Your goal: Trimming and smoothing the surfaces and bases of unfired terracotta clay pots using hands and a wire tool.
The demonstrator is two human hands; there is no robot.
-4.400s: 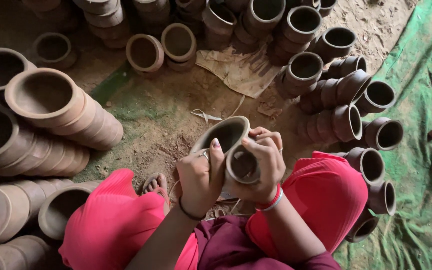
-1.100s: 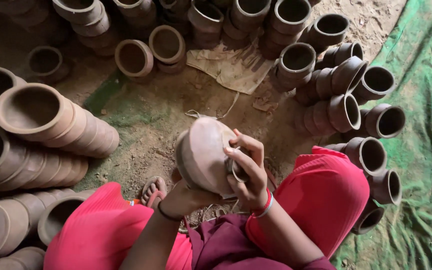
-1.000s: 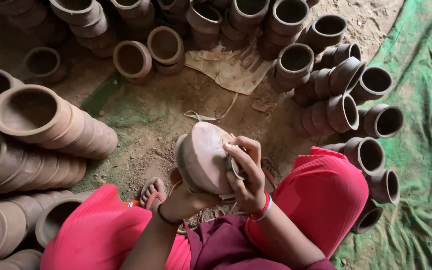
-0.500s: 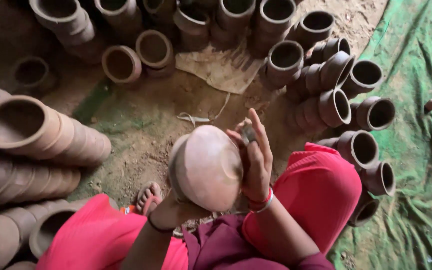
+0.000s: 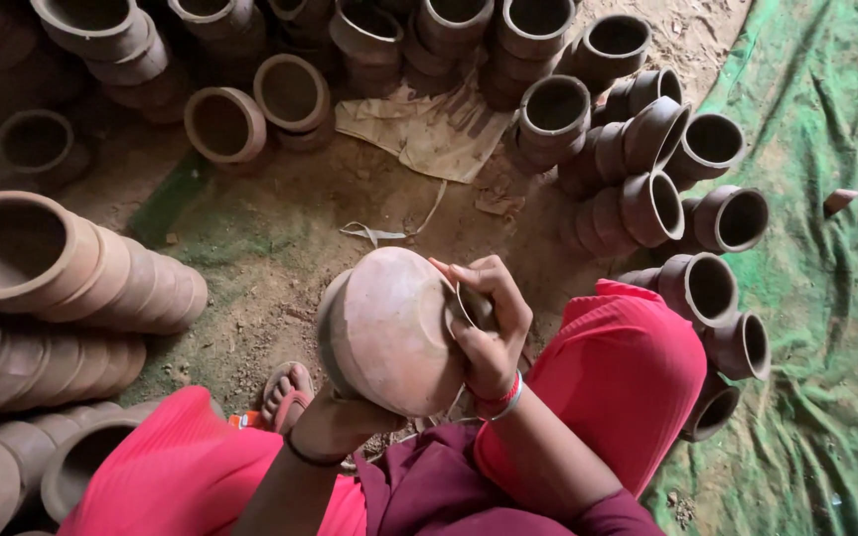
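Here a round, matte clay pot is cupped underneath by the left hand, while a small tool is pinched against it by the right hand.

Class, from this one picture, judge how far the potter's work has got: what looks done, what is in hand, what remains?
Done: rows of nested clay pots lie stacked at the left, and more clay cups lie at the right. In hand: the left hand supports one pot bottom up, while the right hand presses a small tool against its surface. Left: the picture shows no separate unfinished pile, so the remainder cannot be judged.
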